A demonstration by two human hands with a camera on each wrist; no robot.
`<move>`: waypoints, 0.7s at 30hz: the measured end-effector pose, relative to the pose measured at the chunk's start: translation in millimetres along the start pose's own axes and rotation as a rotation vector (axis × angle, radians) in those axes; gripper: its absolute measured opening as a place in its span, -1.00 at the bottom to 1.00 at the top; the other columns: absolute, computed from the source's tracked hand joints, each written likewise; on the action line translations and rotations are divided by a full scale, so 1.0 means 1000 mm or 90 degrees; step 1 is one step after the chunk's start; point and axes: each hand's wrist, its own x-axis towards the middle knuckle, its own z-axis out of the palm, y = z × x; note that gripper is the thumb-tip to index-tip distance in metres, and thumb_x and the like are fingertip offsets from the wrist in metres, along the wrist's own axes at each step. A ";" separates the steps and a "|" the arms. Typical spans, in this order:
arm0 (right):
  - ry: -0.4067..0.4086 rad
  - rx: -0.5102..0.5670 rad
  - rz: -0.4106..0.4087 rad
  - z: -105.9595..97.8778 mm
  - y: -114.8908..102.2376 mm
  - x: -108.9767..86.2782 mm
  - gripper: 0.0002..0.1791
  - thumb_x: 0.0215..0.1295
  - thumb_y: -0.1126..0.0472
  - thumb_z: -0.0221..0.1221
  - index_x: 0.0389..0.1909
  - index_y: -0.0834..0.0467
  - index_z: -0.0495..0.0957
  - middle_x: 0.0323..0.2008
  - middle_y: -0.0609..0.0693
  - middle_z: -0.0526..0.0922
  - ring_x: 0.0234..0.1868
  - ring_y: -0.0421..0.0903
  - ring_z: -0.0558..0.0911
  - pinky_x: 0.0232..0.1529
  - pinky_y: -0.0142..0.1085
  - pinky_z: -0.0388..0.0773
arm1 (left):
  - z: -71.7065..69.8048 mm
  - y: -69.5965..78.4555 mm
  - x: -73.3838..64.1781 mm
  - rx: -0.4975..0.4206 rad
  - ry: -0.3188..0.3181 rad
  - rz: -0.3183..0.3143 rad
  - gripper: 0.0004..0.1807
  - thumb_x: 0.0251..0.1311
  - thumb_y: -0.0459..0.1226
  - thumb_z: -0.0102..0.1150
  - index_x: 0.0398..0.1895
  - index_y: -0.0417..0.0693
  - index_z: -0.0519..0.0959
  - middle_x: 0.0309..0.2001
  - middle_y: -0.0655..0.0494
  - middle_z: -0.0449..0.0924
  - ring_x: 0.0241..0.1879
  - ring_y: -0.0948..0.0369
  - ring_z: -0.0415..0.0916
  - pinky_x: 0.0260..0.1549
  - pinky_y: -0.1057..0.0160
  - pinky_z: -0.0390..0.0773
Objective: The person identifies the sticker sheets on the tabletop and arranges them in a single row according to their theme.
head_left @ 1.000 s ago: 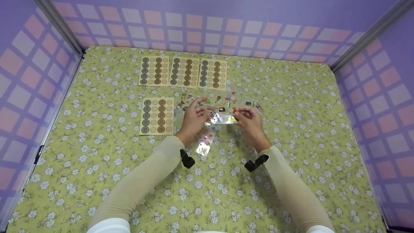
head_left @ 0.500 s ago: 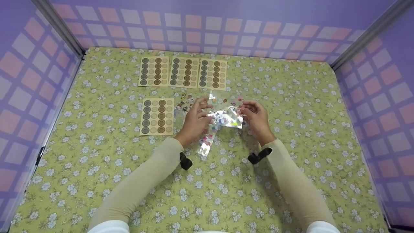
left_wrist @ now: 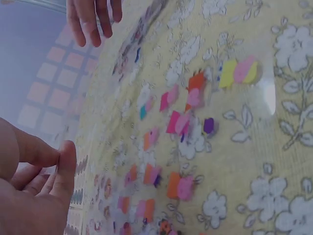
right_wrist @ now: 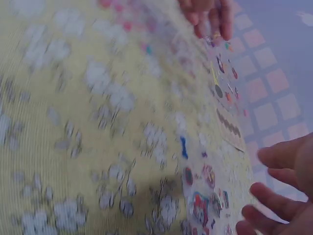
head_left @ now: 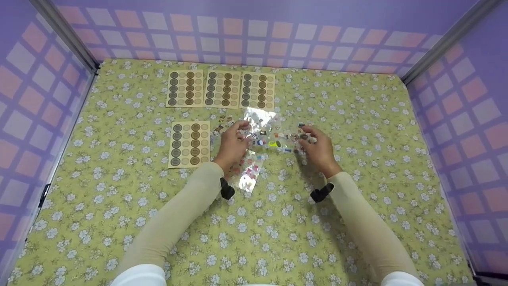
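A clear sticker sheet (head_left: 274, 143) with small coloured pictures stretches between the two hands in the head view. My left hand (head_left: 232, 147) is at its left end; in the left wrist view that hand's thumb and forefinger (left_wrist: 67, 164) pinch a thin clear edge. At the sheet's right end is my right hand (head_left: 318, 147), its fingers spread and apart in the right wrist view, gripping nothing visible. A second clear strip with pink and orange stickers (head_left: 250, 172) lies nearer the body, partly under the first. Overlapping film hides where each sheet ends.
Three beige sheets of round brown and grey stickers (head_left: 223, 89) lie in a row at the back. Another such sheet (head_left: 189, 144) lies left of the left hand. Purple checked panels (head_left: 254, 35) border the flowered cloth (head_left: 238, 238).
The clear sheet was bunched and tilted between both hands; now it lies flatter and spread out. My right hand has moved right and its fingers have parted. The left hand stays nearly in place.
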 end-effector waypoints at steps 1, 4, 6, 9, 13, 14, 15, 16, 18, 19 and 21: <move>-0.018 -0.050 -0.009 0.000 0.002 0.000 -0.51 0.40 0.17 0.12 0.33 0.10 0.38 0.39 0.11 0.31 0.26 0.10 0.44 0.08 0.00 0.55 | 0.001 -0.002 0.002 0.009 -0.005 -0.007 -0.50 0.26 -0.48 0.08 0.27 -0.05 0.39 0.19 0.09 0.46 -0.04 0.15 0.51 -0.26 0.27 0.53; -0.076 -0.160 -0.028 -0.001 0.006 0.001 -0.44 0.41 0.15 0.12 0.40 0.10 0.30 0.50 0.16 0.08 0.43 0.15 0.26 0.24 0.06 0.42 | 0.005 -0.007 0.008 0.021 -0.027 -0.029 -0.43 0.18 -0.55 0.01 0.28 -0.07 0.39 0.21 0.07 0.45 -0.05 0.13 0.49 -0.30 0.28 0.49; -0.112 -0.194 -0.025 -0.001 0.009 0.001 -0.42 0.42 0.13 0.10 0.42 0.10 0.27 0.53 0.15 -0.01 0.52 0.17 0.03 0.31 0.09 0.34 | 0.009 -0.009 0.011 0.019 -0.047 -0.040 -0.38 0.13 -0.59 -0.01 0.30 -0.07 0.37 0.22 0.05 0.43 -0.06 0.11 0.49 -0.31 0.27 0.49; -0.152 -0.232 -0.020 0.000 0.012 0.002 -0.43 0.43 0.11 0.09 0.42 0.08 0.26 0.54 0.12 -0.03 0.51 0.19 0.07 0.28 0.09 0.37 | 0.014 -0.011 0.013 0.015 -0.074 -0.059 -0.34 0.12 -0.62 -0.01 0.31 -0.04 0.35 0.25 0.05 0.41 -0.06 0.11 0.47 -0.29 0.27 0.49; -0.172 -0.268 -0.023 0.001 0.015 0.001 -0.45 0.43 0.09 0.08 0.40 0.07 0.30 0.53 0.11 0.01 0.50 0.21 0.09 0.32 0.13 0.32 | 0.017 -0.010 0.014 0.042 -0.095 -0.058 -0.33 0.16 -0.61 -0.05 0.35 -0.02 0.30 0.29 0.03 0.37 -0.05 0.10 0.43 -0.25 0.23 0.42; -0.173 -0.273 -0.026 0.001 0.015 0.001 -0.46 0.43 0.09 0.08 0.39 0.07 0.31 0.53 0.10 0.03 0.51 0.22 0.06 0.34 0.14 0.28 | 0.018 -0.009 0.014 0.056 -0.097 -0.053 -0.34 0.18 -0.60 -0.06 0.37 -0.01 0.29 0.31 0.03 0.36 -0.04 0.10 0.43 -0.23 0.22 0.41; -0.174 -0.278 -0.029 0.000 0.016 0.001 -0.46 0.43 0.09 0.09 0.38 0.08 0.32 0.53 0.10 0.04 0.51 0.22 0.04 0.36 0.14 0.25 | 0.018 -0.008 0.014 0.069 -0.098 -0.047 -0.34 0.21 -0.58 -0.07 0.38 -0.01 0.28 0.32 0.02 0.35 -0.05 0.10 0.43 -0.22 0.21 0.39; -0.175 -0.281 -0.031 0.000 0.016 0.001 -0.47 0.43 0.10 0.09 0.38 0.08 0.33 0.52 0.10 0.04 0.52 0.22 0.01 0.37 0.15 0.23 | 0.019 -0.008 0.015 0.082 -0.098 -0.041 -0.35 0.23 -0.57 -0.08 0.40 -0.01 0.26 0.32 0.01 0.35 -0.05 0.09 0.43 -0.20 0.19 0.39; -0.178 -0.283 -0.033 -0.001 0.016 0.002 -0.47 0.42 0.10 0.10 0.37 0.09 0.34 0.52 0.09 0.05 0.53 0.22 -0.01 0.39 0.15 0.20 | 0.019 -0.007 0.015 0.094 -0.098 -0.029 -0.35 0.25 -0.56 -0.08 0.41 -0.01 0.25 0.33 0.01 0.34 -0.04 0.10 0.46 -0.14 0.20 0.43; -0.180 -0.284 -0.033 -0.001 0.017 0.002 -0.47 0.42 0.11 0.09 0.38 0.08 0.34 0.52 0.09 0.05 0.53 0.22 -0.01 0.39 0.15 0.19 | 0.019 -0.007 0.016 0.095 -0.096 -0.026 -0.36 0.26 -0.56 -0.09 0.41 -0.01 0.24 0.33 0.02 0.34 -0.03 0.10 0.48 -0.11 0.20 0.47; -0.185 -0.285 -0.029 -0.002 0.017 0.002 -0.47 0.42 0.11 0.09 0.38 0.08 0.33 0.53 0.08 0.04 0.53 0.21 0.00 0.39 0.14 0.19 | 0.019 -0.008 0.016 0.083 -0.091 -0.016 -0.35 0.25 -0.57 -0.08 0.40 -0.01 0.26 0.31 0.02 0.35 -0.01 0.11 0.51 -0.07 0.18 0.53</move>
